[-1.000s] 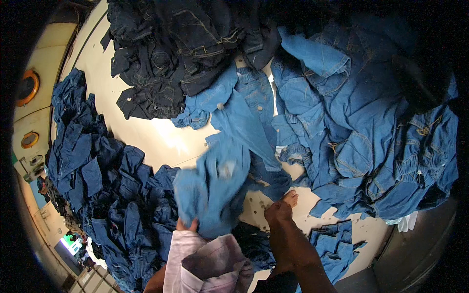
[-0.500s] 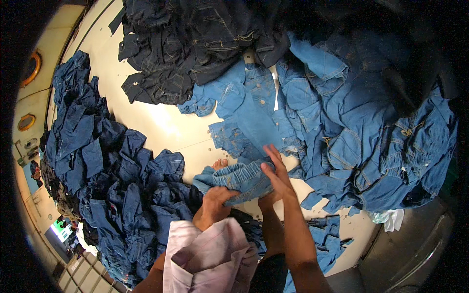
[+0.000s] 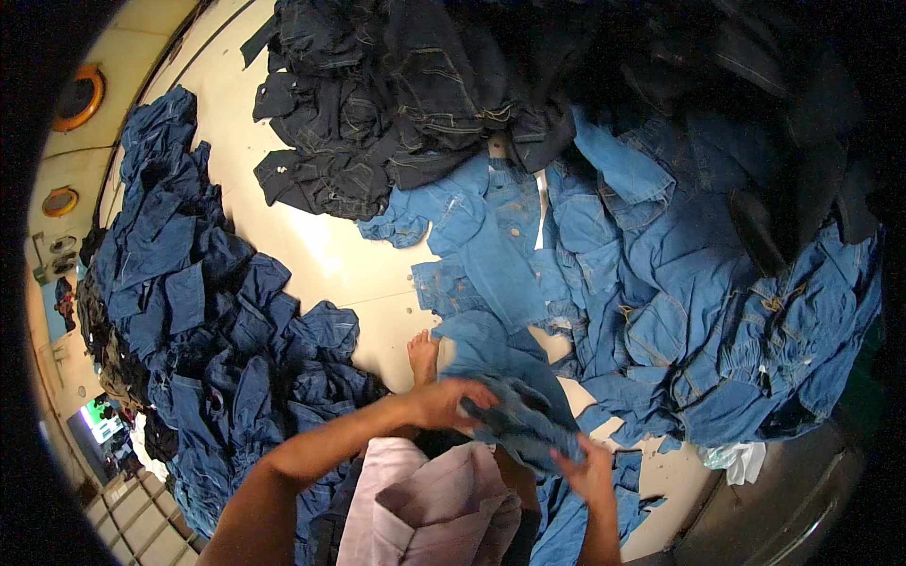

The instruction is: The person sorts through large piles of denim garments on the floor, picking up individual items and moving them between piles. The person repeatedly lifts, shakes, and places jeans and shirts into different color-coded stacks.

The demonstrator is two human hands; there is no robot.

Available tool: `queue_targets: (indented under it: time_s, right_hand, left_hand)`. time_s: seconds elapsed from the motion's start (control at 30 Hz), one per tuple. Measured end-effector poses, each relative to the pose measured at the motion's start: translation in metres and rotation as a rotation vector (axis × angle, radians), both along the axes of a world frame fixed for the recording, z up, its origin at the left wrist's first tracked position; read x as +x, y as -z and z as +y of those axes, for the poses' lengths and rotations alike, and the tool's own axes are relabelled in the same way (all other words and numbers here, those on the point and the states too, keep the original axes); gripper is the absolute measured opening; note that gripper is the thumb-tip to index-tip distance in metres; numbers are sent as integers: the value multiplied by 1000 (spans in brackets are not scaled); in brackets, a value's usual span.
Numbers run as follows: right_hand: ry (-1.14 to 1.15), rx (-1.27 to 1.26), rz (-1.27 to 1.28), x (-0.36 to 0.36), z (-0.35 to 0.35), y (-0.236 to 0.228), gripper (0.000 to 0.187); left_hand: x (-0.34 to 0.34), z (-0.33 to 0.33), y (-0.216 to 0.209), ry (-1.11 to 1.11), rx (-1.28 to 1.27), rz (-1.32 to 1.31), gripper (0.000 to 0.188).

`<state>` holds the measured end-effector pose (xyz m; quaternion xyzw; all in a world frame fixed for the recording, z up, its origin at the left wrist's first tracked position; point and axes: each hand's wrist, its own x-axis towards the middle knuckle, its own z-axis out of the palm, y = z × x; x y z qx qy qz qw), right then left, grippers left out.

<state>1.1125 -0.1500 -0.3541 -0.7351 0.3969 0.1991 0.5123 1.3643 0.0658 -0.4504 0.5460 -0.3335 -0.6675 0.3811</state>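
Stretched between my two hands is a pair of light blue denim pants [image 3: 528, 420], its upper edge blurred. My left hand [image 3: 453, 404] has its fingers closed on one end of that edge. Lower and to the right, my right hand [image 3: 587, 469] grips the other end. The rest of the garment spreads away from me over the pale floor. Just beyond it lies more light blue denim [image 3: 495, 283]. A bare foot [image 3: 423, 354] shows beside the held pants, left of them. Pale pink cloth [image 3: 429, 505] hangs in front of my body, between my forearms.
A long heap of dark blue denim [image 3: 189, 311] runs along the left. Black denim [image 3: 406, 85] is piled at the far side. A large light blue denim heap [image 3: 679, 302] fills the right, with a white plastic bag [image 3: 741, 462] at its near edge. Pale floor [image 3: 311, 241] shows between the heaps.
My hands have spread apart and come nearer to me. My right hand, outstretched against the pants before, now grips their edge at the lower right. The elastic waistband has turned and the pants extend away.
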Motion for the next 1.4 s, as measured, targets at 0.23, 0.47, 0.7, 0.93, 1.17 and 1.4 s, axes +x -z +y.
queue_targets:
  time_s: [0.23,0.47,0.7,0.93,1.17,1.4]
  right_hand:
    - [-33,-340,117,-120,173,-27,49]
    - [108,-420,-42,-159,189,12,49]
    - [133,-266,161,-149,171,8,54]
    - [1096,317,263,-113,142,79,62]
    - [617,224,124,-66,143,146,50]
    - [697,-287,-17,-90,124,119,39]
  left_hand:
    - [81,-87,253,-839,728,-333,106]
    - [125,-136,358,-1010,762,-878,100]
    - [50,-53,197,-696,126,-748,38]
    - [-32,53,71,-335,283,-293,41]
    - [-54,82,168,-600,728,-742,41]
    - [-59,80,197,-641,783,-792,42]
